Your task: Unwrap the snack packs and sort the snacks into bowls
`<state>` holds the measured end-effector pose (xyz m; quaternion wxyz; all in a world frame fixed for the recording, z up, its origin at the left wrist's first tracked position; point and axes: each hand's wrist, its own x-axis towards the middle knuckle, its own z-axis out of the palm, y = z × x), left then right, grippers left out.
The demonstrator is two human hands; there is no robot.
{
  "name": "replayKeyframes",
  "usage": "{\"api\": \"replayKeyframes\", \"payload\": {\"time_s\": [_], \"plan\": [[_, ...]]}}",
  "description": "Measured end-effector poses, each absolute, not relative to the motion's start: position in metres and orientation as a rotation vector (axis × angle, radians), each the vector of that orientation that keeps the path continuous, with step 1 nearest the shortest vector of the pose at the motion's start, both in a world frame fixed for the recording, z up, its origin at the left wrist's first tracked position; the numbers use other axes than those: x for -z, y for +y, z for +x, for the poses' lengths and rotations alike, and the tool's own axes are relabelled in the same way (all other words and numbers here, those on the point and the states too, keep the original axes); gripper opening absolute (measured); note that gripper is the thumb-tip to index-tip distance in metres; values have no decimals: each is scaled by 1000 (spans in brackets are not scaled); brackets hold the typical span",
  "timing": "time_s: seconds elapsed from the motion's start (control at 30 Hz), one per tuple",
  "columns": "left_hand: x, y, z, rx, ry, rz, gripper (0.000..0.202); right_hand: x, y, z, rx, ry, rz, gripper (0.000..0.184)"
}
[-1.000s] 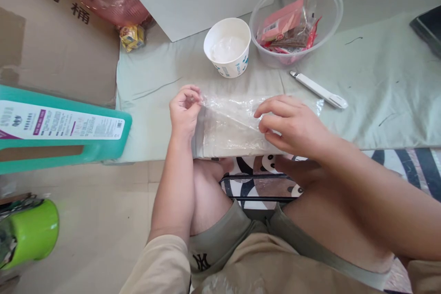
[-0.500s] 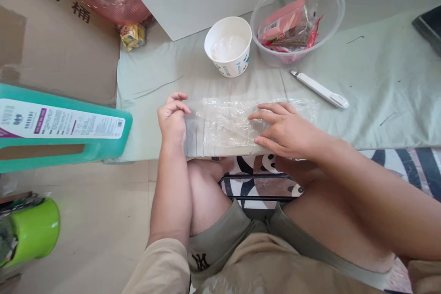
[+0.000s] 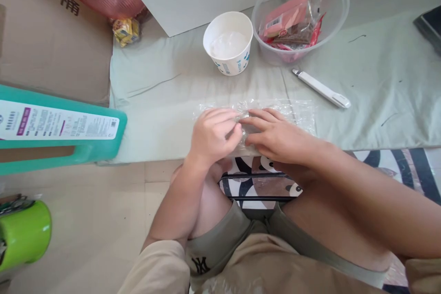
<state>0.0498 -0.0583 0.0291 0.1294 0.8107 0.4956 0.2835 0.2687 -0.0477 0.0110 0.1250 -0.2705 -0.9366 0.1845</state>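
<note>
A clear plastic bag (image 3: 296, 112) lies flat on the pale green cloth (image 3: 165, 96) at the near edge of the table. My left hand (image 3: 212, 135) rests on the bag's left half with its fingers curled and pinching the film. Beside it, my right hand (image 3: 275, 135) lies on the bag, fingers stretched out and pressed flat. The fingertips of both hands meet near the bag's middle. Much of the bag is hidden under my hands.
Behind the bag stand a white paper cup (image 3: 229, 43) and a clear bowl (image 3: 298, 16) of snack packets. A white utility knife (image 3: 322, 88) lies to the right. A teal box (image 3: 58, 126) juts in at left, cardboard (image 3: 51, 32) behind it, a green tape roll (image 3: 24, 234) on the floor.
My left hand let go of the bag's left end and moved right onto its middle, beside my right hand. The bag went from lifted to flat on the cloth.
</note>
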Motion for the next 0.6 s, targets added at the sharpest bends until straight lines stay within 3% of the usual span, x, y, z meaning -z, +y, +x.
{"api": "replayKeyframes", "payload": {"time_s": [0.17,0.33,0.47,0.6], "plan": [[-31,-72,48,-546,1650,2205,34,-15,-47,271,-550,-2688,-797,22],[-25,-60,37,-530,1646,2188,19,-23,-7,299,-478,-2142,-1198,17],[-34,-48,48,-270,1751,2037,19,-27,47,357,-223,-1580,-1773,29],[-45,-43,58,-58,1819,1881,23,-32,74,436,-59,-1543,-2367,53]]}}
